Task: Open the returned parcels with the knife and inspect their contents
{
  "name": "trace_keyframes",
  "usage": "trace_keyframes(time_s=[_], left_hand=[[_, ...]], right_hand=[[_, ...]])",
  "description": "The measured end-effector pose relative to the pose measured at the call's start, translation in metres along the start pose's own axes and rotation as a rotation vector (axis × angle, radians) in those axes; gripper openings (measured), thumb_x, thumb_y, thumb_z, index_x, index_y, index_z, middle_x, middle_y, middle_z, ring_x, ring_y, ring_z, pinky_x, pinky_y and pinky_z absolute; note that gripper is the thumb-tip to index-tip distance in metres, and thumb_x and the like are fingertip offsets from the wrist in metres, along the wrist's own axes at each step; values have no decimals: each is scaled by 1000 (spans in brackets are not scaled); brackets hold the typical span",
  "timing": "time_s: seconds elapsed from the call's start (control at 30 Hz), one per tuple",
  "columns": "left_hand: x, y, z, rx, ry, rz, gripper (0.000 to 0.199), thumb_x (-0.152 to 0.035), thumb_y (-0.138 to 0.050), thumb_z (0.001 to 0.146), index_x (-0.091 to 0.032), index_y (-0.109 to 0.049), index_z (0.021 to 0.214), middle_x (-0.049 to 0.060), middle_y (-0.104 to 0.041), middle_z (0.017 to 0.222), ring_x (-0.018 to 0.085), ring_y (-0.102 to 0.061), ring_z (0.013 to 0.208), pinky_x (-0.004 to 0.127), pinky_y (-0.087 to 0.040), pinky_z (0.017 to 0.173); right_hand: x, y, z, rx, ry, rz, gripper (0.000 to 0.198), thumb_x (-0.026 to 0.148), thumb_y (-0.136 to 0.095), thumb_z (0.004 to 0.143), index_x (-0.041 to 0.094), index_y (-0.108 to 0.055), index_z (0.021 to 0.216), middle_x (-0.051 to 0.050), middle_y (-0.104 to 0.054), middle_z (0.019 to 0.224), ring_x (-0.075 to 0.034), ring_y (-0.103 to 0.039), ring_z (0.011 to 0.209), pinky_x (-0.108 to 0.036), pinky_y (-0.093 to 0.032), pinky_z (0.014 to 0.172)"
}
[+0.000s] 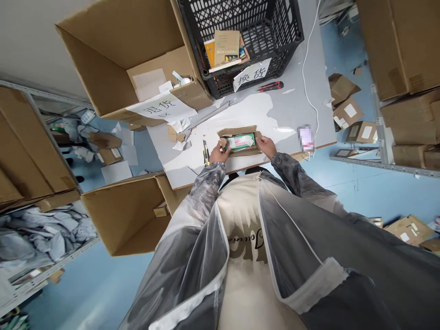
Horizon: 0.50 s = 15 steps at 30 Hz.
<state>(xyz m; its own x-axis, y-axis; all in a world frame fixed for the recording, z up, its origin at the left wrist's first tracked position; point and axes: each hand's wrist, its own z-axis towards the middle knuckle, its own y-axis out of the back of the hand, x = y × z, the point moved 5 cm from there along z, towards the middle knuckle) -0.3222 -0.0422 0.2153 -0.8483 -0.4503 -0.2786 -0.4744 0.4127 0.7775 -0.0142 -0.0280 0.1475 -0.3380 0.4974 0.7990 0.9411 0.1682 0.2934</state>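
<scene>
A small cardboard box (240, 131) lies opened on the table in front of me, its flaps folded out. Inside it is a green and pink packet (241, 141) with something whitish on top. My left hand (219, 152) grips the box's left end, fingers closed on the cardboard. At the opposite end, my right hand (267, 146) pinches the right flap. A yellow and black utility knife (206, 152) rests just left of my left hand. Farther back lies a red and black utility knife (270, 86).
A large cardboard box (123, 50) and a black plastic crate (285, 59) holding books (227, 46) stand at the table's back. A phone (305, 137) with a white cable (304, 68) lies to the right. Another open carton (123, 215) stands at lower left. Paper scraps (180, 144) litter the table.
</scene>
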Motion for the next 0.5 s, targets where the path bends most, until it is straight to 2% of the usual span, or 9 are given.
trace_keyframes(time_s=[0.1, 0.23, 0.33, 0.5], left_hand=[[-16, 2, 14, -5, 86, 106, 91, -57, -82, 115, -9, -56, 187, 31, -80, 165, 48, -78, 153, 53, -62, 126], [-22, 3, 26, -85, 173, 116, 59, -49, -62, 123, -11, -70, 167, 32, -87, 143, 49, -83, 139, 59, -62, 122], [-11, 6, 26, -138, 156, 62, 57, -47, -61, 123, -14, -71, 168, 27, -90, 134, 48, -84, 137, 57, -63, 121], [26, 5, 22, -153, 139, -2, 72, -55, -67, 123, -18, -60, 185, 17, -91, 127, 39, -87, 129, 44, -67, 115]], right_hand=[[4, 2, 6, 27, 44, -48, 69, 82, -57, 118, 31, -38, 77, 3, -39, 70, -21, -52, 77, -33, -47, 77], [1, 3, 14, 18, 37, -77, 71, 85, -51, 121, 32, -33, 77, 3, -32, 69, -21, -46, 74, -35, -46, 74], [-5, 4, 21, -21, -4, -56, 71, 87, -51, 121, 33, -30, 78, 4, -30, 69, -21, -43, 74, -36, -49, 76], [-19, 5, 34, -14, -13, -31, 71, 91, -51, 119, 33, -36, 79, 4, -34, 69, -22, -47, 78, -38, -56, 81]])
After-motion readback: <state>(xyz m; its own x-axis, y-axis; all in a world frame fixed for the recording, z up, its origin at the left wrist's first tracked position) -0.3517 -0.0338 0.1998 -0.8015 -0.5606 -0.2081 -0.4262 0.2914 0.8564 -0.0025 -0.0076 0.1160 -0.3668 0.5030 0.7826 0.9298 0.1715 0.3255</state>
